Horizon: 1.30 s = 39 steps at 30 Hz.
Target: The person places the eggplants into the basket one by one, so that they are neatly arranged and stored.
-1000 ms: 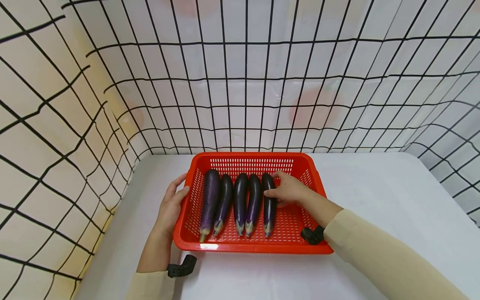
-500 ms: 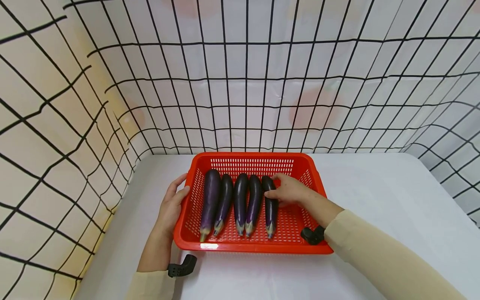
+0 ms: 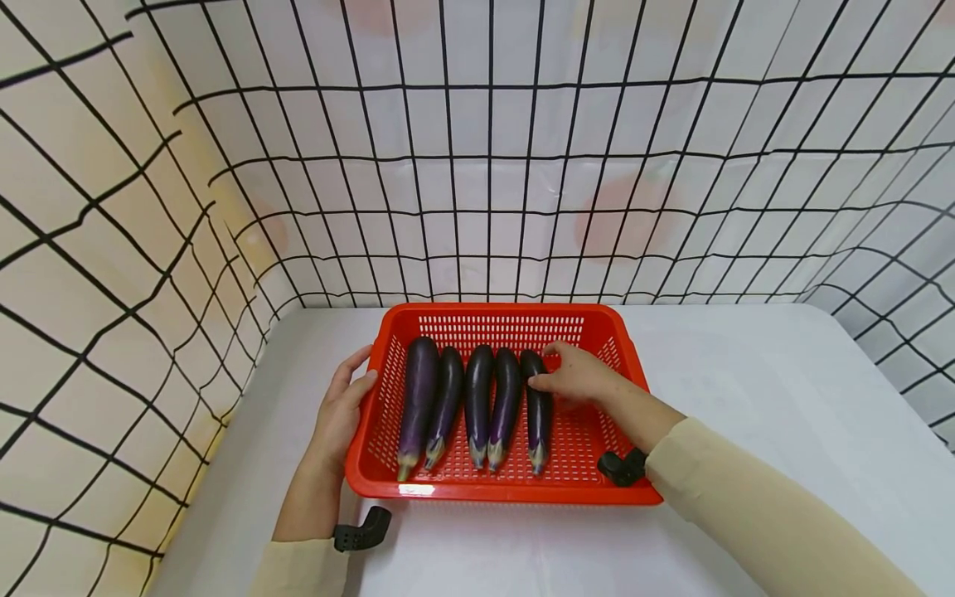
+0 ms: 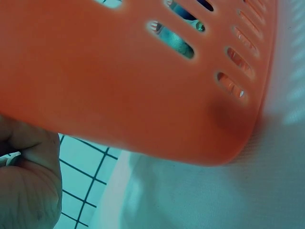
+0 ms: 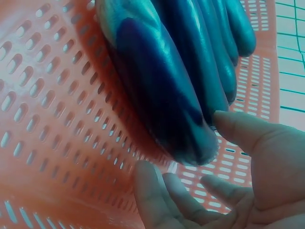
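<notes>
A red plastic basket [image 3: 507,494] with slotted walls holds several long purple eggplants lying side by side. My left hand [image 3: 346,408] grips its left rim; in the left wrist view the basket wall [image 4: 119,86] hides part of that hand [image 4: 31,176]. Inside the basket, my right hand [image 3: 578,377] is around the upper part of the rightmost eggplant [image 3: 539,423]. The right wrist view shows this hand [image 5: 228,186] with its fingers spread and apart from that eggplant's rounded end [image 5: 162,90]. Its thumb is close to the neighbouring eggplant.
The basket stands on a white table [image 3: 746,398]. Black wire mesh [image 3: 488,157] rises behind it and along the left and right sides. To the left of the row lies the largest eggplant [image 3: 419,398]. Bare slotted floor [image 3: 570,448] shows at the basket's right.
The rightmost eggplant has shifted slightly right and toward me. My right fingers have since loosened from it, moving a little to the right. The left hand stays at the rim.
</notes>
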{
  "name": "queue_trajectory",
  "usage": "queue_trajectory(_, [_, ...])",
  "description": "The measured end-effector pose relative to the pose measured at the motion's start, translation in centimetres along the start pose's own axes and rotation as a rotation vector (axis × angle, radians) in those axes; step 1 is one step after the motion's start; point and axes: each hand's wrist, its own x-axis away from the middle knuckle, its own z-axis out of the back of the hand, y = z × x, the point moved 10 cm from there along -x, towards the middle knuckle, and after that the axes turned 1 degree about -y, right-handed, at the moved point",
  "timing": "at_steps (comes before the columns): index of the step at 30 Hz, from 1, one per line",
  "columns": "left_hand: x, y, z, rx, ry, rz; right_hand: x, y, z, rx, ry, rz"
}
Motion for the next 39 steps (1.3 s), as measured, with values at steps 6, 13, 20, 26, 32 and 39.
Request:
queue_trajectory(6, [0.0, -0.1, 0.0, -0.01, 0.001, -0.001, 0.4, -0.8, 1.7, 0.116, 0.097, 0.029])
queue_trajectory(13, [-0.1, 0.0, -0.3, 0.0, -0.004, -0.014, 2.1, -2.1, 4.1, 0.111, 0.188, 0.08])
queue_trajectory(20, [-0.1, 0.3, -0.4, 0.008, -0.006, -0.016, 4.5, -2.9, 6.9, 0.018, 0.233, 0.131])
queue_trajectory(26, [-0.1, 0.4, -0.2, 0.022, -0.01, -0.025, 7.2, -2.7, 10.0, -0.092, 0.314, 0.2])
queue_trajectory(32, [-0.1, 0.2, 0.0, 0.038, -0.004, -0.017, 9.2, -0.6, 12.3, -0.18, 0.418, 0.274])
queue_trajectory(39, [-0.2, 0.0, 0.0, 0.029, -0.008, -0.017, 9.9, 3.5, 14.4, -0.261, 0.505, 0.273])
